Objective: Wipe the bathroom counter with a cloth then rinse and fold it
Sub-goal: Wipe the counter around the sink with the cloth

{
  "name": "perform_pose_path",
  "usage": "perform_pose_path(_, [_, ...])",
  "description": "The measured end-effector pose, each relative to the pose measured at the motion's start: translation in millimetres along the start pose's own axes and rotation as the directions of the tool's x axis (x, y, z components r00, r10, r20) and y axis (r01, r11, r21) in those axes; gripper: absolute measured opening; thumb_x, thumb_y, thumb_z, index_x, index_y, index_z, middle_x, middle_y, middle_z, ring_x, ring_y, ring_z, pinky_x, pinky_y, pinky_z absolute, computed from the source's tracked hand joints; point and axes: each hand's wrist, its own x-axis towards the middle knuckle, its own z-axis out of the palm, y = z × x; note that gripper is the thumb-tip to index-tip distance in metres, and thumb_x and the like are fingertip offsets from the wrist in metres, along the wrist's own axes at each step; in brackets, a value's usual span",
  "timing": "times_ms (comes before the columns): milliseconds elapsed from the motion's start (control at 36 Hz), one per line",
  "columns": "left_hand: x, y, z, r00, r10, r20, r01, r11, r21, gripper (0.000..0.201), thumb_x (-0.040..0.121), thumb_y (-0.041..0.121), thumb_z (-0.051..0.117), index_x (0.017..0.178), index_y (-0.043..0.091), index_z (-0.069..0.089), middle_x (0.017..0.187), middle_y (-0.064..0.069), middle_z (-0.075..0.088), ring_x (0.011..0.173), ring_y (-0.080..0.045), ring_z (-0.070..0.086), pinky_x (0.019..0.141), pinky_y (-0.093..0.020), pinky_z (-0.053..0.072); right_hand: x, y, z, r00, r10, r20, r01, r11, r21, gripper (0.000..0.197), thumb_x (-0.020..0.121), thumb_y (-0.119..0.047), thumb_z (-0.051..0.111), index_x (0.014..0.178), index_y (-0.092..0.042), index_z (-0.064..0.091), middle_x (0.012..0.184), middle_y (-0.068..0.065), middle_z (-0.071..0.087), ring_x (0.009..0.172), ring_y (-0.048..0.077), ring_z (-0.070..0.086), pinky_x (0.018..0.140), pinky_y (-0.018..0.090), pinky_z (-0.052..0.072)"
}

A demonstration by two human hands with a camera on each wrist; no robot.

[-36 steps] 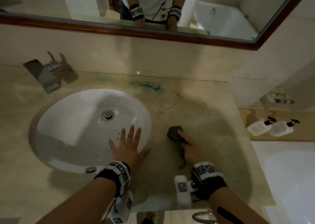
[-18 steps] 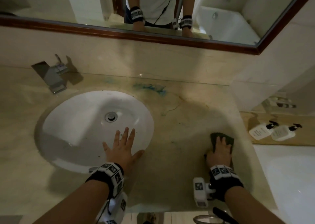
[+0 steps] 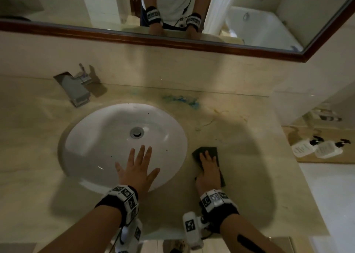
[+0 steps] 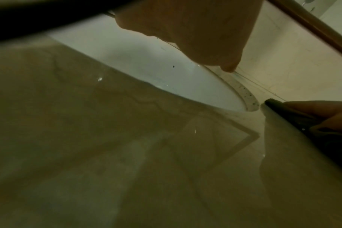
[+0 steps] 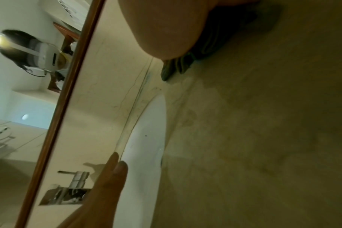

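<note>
A dark green cloth (image 3: 212, 151) lies flat on the beige marble counter (image 3: 245, 168), just right of the white sink (image 3: 107, 137). My right hand (image 3: 208, 168) presses down on it with flat fingers; the cloth's far edge and right side stick out from under the hand. In the right wrist view the cloth (image 5: 185, 64) bunches under the heel of my palm. My left hand (image 3: 137, 168) rests open on the sink's front rim, its fingers spread out over the basin. A blue smear (image 3: 181, 99) marks the counter behind the sink.
A chrome faucet (image 3: 76, 89) stands at the back left of the sink. Two white pump bottles (image 3: 315, 149) lie on a lower ledge to the right. A wood-framed mirror (image 3: 96, 6) runs along the wall above. The counter's right edge falls near the bottles.
My right hand swept the cloth out to the counter's right side, then back left beside the sink. The left hand stayed on the sink rim.
</note>
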Motion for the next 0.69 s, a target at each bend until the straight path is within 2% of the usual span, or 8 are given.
perform_pose_path(111, [1.7, -4.7, -4.8, 1.0, -0.007, 0.009, 0.007, 1.0, 0.001, 0.072, 0.09, 0.068, 0.011, 0.142, 0.039, -0.028, 0.153, 0.012, -0.03, 0.144, -0.02, -0.021, 0.111, -0.066, 0.002, 4.4, -3.1, -23.1, 0.989, 0.068, 0.135, -0.103, 0.958, 0.267, 0.059, 0.091, 0.005, 0.04, 0.143, -0.022, 0.037, 0.154, 0.002, 0.026, 0.14, 0.028, 0.028, 0.114, 0.037, 0.027])
perform_pose_path(167, [3.7, -2.2, -8.2, 1.0, 0.002, 0.006, -0.002, 1.0, 0.014, 0.071, 0.09, 0.067, 0.011, 0.142, 0.038, -0.029, 0.153, 0.012, -0.03, 0.144, -0.02, -0.021, 0.11, -0.066, 0.002, 3.7, -1.1, -49.2, 0.957, 0.226, 0.18, -0.287, 0.808, 0.515, 0.056, 0.091, 0.006, 0.036, 0.131, -0.03, 0.055, 0.142, 0.01, 0.045, 0.102, 0.024, 0.055, 0.087, 0.034, 0.047])
perform_pose_path(194, [4.6, 0.3, -10.4, 1.0, 0.011, 0.004, -0.011, 1.0, 0.021, 0.071, 0.091, 0.067, 0.011, 0.142, 0.038, -0.029, 0.154, 0.012, -0.029, 0.144, -0.02, -0.021, 0.11, -0.066, 0.002, 2.6, 3.7, -64.5, 0.943, 0.259, 0.211, -0.334, 0.73, 0.597, 0.053, 0.092, 0.004, 0.038, 0.122, -0.033, 0.06, 0.133, 0.009, 0.053, 0.092, 0.02, 0.055, 0.078, 0.028, 0.048])
perform_pose_path(250, [6.8, 6.4, -14.0, 0.999, 0.037, -0.007, -0.037, 0.999, 0.016, 0.071, 0.092, 0.065, 0.012, 0.143, 0.038, -0.028, 0.154, 0.012, -0.028, 0.145, -0.02, -0.02, 0.11, -0.067, 0.002, -0.4, 14.9, -97.4, 0.94, 0.192, 0.282, -0.338, 0.645, 0.685, 0.048, 0.092, 0.006, 0.04, 0.114, -0.031, 0.062, 0.127, -0.003, 0.056, 0.107, 0.019, 0.054, 0.085, 0.019, 0.047])
perform_pose_path(389, [11.5, 28.1, -19.2, 0.996, 0.083, -0.02, -0.083, 0.996, -0.009, 0.069, 0.093, 0.062, 0.014, 0.143, 0.038, -0.027, 0.154, 0.012, -0.028, 0.145, -0.02, -0.019, 0.111, -0.066, 0.003, 11.5, 65.4, -157.5, 0.948, 0.238, 0.21, -0.313, 0.595, 0.74, 0.051, 0.09, 0.009, 0.037, 0.106, -0.028, 0.069, 0.13, 0.003, 0.055, 0.117, 0.032, 0.05, 0.099, 0.035, 0.038])
perform_pose_path(500, [14.7, 46.9, -15.1, 0.995, 0.099, -0.008, -0.099, 0.995, 0.001, 0.069, 0.094, 0.061, 0.014, 0.142, 0.037, -0.029, 0.153, 0.012, -0.031, 0.144, -0.02, -0.021, 0.111, -0.066, 0.002, 42.1, 127.1, -170.2, 0.875, 0.481, 0.047, -0.354, 0.572, 0.739, 0.055, 0.087, 0.004, 0.039, 0.11, -0.035, 0.07, 0.108, 0.006, 0.06, 0.079, 0.032, 0.053, 0.063, 0.029, 0.05])
perform_pose_path(611, [18.6, 64.6, -10.3, 0.995, 0.095, 0.0, -0.095, 0.995, -0.01, 0.069, 0.095, 0.06, 0.016, 0.142, 0.037, -0.028, 0.153, 0.013, -0.03, 0.145, -0.019, -0.02, 0.111, -0.066, 0.003, 74.6, 166.1, -176.4, 0.802, 0.58, -0.144, -0.406, 0.706, 0.58, 0.059, 0.089, 0.008, 0.032, 0.132, -0.025, 0.054, 0.137, 0.014, 0.05, 0.12, 0.04, 0.048, 0.094, 0.04, 0.046])
perform_pose_path(694, [22.7, 75.4, -7.0, 0.996, 0.093, -0.003, -0.093, 0.995, -0.03, 0.068, 0.094, 0.061, 0.016, 0.141, 0.039, -0.028, 0.153, 0.014, -0.03, 0.144, -0.018, -0.02, 0.11, -0.066, 0.001, 91.1, 179.7, -166.1, 0.817, 0.541, -0.197, -0.406, 0.784, 0.469, 0.058, 0.088, 0.004, 0.034, 0.136, -0.023, 0.049, 0.145, 0.013, 0.041, 0.128, 0.04, 0.041, 0.105, 0.047, 0.039])
